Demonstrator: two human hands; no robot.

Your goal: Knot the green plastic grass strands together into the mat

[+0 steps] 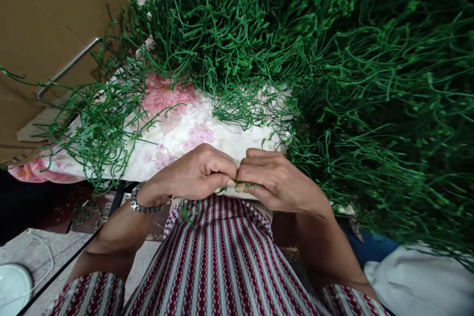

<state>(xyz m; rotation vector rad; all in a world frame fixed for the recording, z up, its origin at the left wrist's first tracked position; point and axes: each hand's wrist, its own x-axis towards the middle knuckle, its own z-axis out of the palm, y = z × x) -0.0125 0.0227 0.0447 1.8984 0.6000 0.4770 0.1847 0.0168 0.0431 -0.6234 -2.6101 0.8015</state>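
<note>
My left hand (203, 173), with a metal watch band (142, 200) at its wrist, is closed, thumb pressed against bent fingers. My right hand (276, 177) is closed the same way, and its knuckles meet those of the left. Bits of thin green stem (252, 185) show at both thumbs; most of what I pinch is hidden. A few green strands (190, 211) hang below my left hand against the striped clothing (222, 256). Both hands are at the near edge of the flowered cloth (200, 133).
A large heap of thin green stems with small buds (237, 34) covers the back and right. A smaller pile (101, 128) lies at left, hanging over the edge. Behind it are a bent metal rod (70, 66) and a brown cardboard panel (55, 10). Pale fabric (418, 276) is at lower right.
</note>
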